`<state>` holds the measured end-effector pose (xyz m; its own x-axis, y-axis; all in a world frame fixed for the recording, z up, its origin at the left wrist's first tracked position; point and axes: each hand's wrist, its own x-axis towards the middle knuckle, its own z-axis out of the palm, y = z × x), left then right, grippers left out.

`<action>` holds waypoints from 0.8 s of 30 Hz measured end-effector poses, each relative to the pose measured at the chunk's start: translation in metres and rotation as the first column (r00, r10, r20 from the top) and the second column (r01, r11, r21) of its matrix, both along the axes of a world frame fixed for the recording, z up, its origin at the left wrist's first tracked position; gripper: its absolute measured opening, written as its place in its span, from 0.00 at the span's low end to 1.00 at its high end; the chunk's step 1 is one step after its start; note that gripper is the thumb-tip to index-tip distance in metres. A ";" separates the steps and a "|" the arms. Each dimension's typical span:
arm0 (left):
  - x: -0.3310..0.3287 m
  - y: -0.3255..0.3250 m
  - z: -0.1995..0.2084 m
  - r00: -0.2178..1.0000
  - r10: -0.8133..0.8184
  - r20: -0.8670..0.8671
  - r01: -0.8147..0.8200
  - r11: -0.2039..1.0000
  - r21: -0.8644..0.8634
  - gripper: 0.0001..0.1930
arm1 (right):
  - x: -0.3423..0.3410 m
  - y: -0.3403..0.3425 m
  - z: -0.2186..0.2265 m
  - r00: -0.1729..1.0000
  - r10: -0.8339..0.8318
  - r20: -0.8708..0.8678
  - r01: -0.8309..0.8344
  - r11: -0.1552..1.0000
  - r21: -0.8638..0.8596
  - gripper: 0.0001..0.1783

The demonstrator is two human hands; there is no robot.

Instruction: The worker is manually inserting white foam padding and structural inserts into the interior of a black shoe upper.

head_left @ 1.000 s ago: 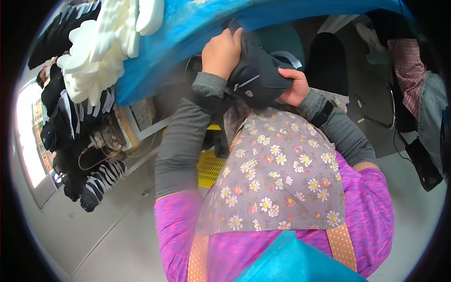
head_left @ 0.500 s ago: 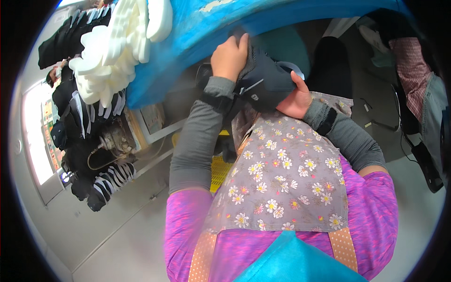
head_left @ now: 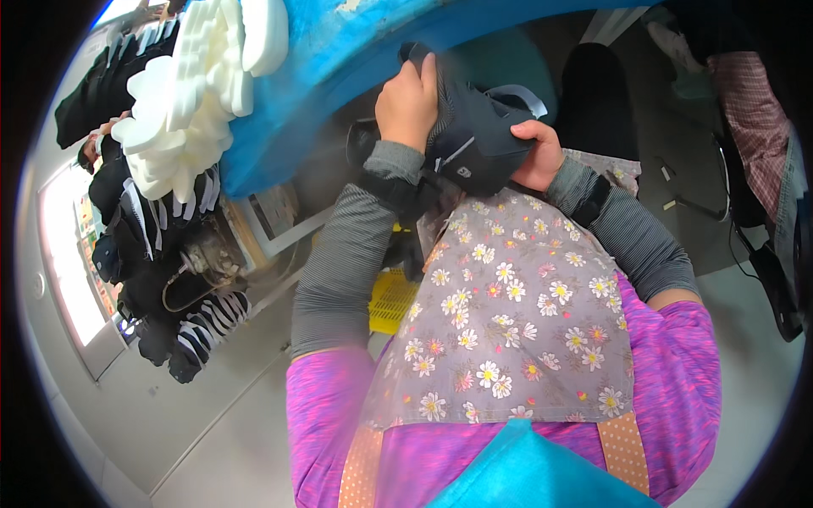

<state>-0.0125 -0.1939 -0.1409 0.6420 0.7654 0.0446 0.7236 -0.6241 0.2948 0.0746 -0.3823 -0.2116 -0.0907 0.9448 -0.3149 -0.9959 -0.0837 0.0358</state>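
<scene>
Between my hands is a dark navy cap (head_left: 483, 144) with a small pale emblem and a thin light line on its side. A pale curved strip shows at its far right edge. My left hand (head_left: 408, 103) is closed on the cap's far left part, thumb up along the dark cloth. My right hand (head_left: 539, 156) grips the cap's right side, thumb on top and the other fingers partly hidden beneath. The cap is held just above my floral apron (head_left: 517, 313), near the edge of a blue-covered table (head_left: 339, 93).
White foam pieces (head_left: 182, 118) are piled on the table's left. Beyond hang stacks of dark caps (head_left: 127, 203), near a small machine (head_left: 212, 262). A yellow basket (head_left: 391, 300) stands below, left of my lap. Another person's checked sleeve or garment (head_left: 745, 110) shows at right.
The cap has turned slightly in my hands. My right hand has shifted up a little and its thumb now lies flatter over the cap. My left hand keeps its grip.
</scene>
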 end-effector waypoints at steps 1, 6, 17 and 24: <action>0.000 0.004 -0.004 0.998 -0.059 0.006 0.059 0.998 0.006 0.25 | 0.001 0.001 -0.002 1.000 0.016 -0.025 -0.015 0.999 0.044 0.31; -0.001 0.014 -0.028 0.981 -0.191 -0.029 0.189 0.981 -0.044 0.16 | -0.002 0.002 0.001 0.997 -0.022 -0.072 0.024 1.000 0.020 0.29; -0.005 0.007 -0.020 0.958 0.228 0.174 -0.172 0.942 -0.286 0.28 | -0.031 -0.014 0.023 0.989 -0.064 -0.135 0.084 0.986 0.144 0.34; 0.002 -0.004 0.015 0.968 0.201 0.147 -0.169 0.964 -0.205 0.29 | -0.024 -0.005 0.038 0.991 -0.035 0.132 0.032 0.999 0.028 0.21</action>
